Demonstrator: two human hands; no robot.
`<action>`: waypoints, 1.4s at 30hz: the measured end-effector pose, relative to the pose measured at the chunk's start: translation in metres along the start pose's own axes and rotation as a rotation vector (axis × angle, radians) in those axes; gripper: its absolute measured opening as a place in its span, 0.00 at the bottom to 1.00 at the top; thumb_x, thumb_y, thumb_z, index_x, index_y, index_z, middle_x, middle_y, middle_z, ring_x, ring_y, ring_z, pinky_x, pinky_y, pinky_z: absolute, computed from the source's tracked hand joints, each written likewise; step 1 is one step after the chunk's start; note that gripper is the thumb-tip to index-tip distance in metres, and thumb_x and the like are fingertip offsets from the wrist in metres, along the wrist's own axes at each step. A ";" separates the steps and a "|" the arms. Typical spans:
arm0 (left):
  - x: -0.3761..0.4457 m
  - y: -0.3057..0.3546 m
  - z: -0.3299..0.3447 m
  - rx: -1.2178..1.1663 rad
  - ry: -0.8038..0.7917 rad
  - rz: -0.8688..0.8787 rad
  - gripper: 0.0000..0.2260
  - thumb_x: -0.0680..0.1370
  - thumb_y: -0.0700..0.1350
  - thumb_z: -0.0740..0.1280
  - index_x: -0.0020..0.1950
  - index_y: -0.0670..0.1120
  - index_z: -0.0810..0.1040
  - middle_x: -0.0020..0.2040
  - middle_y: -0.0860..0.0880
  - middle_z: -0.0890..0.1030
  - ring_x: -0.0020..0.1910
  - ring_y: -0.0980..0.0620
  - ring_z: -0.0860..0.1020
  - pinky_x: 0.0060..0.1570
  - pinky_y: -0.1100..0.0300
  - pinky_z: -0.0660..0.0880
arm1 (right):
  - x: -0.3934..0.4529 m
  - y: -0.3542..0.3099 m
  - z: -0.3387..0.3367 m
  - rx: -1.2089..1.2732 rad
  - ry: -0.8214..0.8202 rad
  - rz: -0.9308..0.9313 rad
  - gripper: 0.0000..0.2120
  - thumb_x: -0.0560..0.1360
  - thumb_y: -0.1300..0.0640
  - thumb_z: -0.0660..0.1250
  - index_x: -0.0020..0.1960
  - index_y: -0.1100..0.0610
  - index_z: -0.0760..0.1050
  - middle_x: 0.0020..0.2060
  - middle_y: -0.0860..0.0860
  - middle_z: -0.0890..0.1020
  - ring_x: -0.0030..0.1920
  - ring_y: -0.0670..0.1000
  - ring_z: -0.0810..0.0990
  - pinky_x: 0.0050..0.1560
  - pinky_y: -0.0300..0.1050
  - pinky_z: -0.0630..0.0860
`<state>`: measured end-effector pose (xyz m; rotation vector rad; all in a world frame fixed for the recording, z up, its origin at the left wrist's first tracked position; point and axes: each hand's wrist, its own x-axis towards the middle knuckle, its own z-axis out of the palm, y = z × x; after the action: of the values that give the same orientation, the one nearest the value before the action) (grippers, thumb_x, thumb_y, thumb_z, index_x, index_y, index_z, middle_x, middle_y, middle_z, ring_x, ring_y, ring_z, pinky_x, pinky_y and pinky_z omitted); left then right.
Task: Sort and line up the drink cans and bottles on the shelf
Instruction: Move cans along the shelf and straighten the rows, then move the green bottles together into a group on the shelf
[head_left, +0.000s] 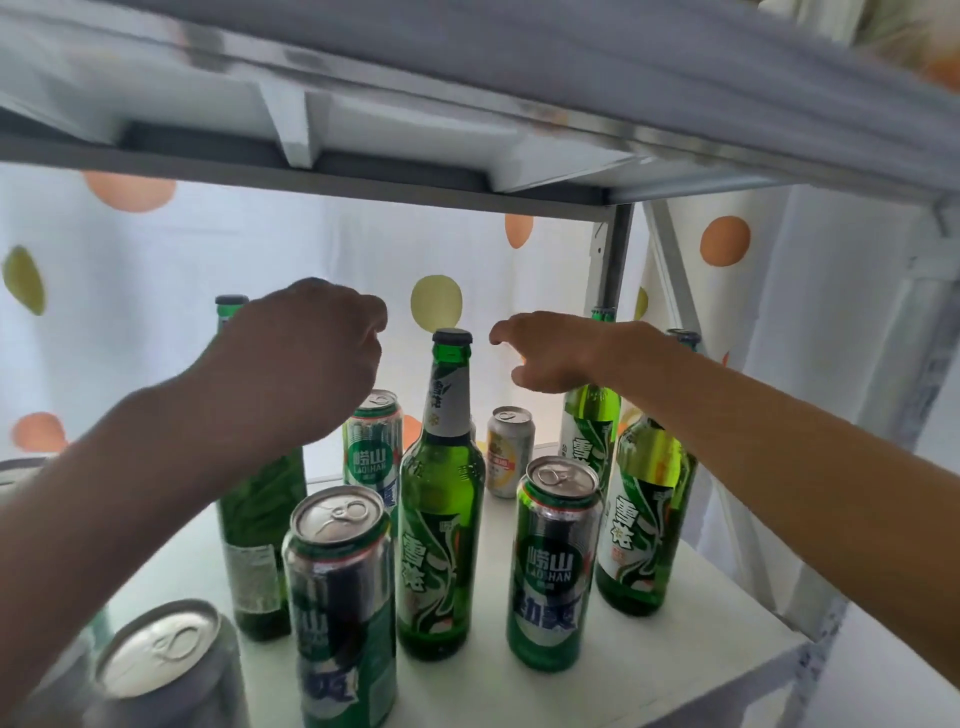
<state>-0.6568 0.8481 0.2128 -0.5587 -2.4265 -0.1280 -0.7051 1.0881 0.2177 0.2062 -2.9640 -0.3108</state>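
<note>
Nine drinks visible, mixed and unaligned on the shelf (675, 670); sorting looks barely begun.

Nearest: grey can (161, 670), below the left grip (317, 353).

Middle: two green cans (340, 603) (558, 566), centre bottle (441, 519) between both grips.

Far: bottles (254, 545) (644, 519) under each forearm, two cans behind.

Left grip: curled, holding nothing seen. Right grip (545, 353): fingers loosely apart, empty.

Open room: front right corner, near the edge; upper shelf close overhead.

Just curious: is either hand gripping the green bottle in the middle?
No, the left hand and right hand hover on either side of the middle bottle, touching nothing.
</note>
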 end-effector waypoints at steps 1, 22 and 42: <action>-0.005 0.002 -0.005 -0.027 0.010 -0.013 0.12 0.83 0.45 0.55 0.61 0.46 0.75 0.59 0.45 0.78 0.61 0.42 0.74 0.56 0.53 0.72 | -0.010 -0.002 -0.004 0.031 0.023 0.004 0.27 0.80 0.58 0.62 0.77 0.55 0.60 0.74 0.54 0.68 0.71 0.55 0.69 0.66 0.49 0.68; -0.079 0.065 -0.023 -0.723 0.251 -0.211 0.15 0.75 0.55 0.62 0.61 0.56 0.71 0.60 0.58 0.77 0.60 0.53 0.75 0.55 0.54 0.70 | -0.157 -0.028 0.042 0.528 0.722 -0.005 0.16 0.78 0.60 0.66 0.65 0.55 0.74 0.68 0.50 0.74 0.73 0.48 0.65 0.75 0.45 0.59; -0.108 0.147 0.108 -0.924 0.382 -0.590 0.37 0.77 0.41 0.65 0.78 0.55 0.46 0.79 0.52 0.53 0.77 0.53 0.53 0.74 0.58 0.52 | -0.158 -0.027 0.161 1.286 0.956 0.452 0.38 0.75 0.45 0.72 0.76 0.53 0.56 0.72 0.51 0.66 0.70 0.49 0.68 0.57 0.25 0.66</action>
<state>-0.5800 0.9662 0.0550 -0.1330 -1.9705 -1.4943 -0.5742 1.1173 0.0350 -0.1591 -1.7430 1.3326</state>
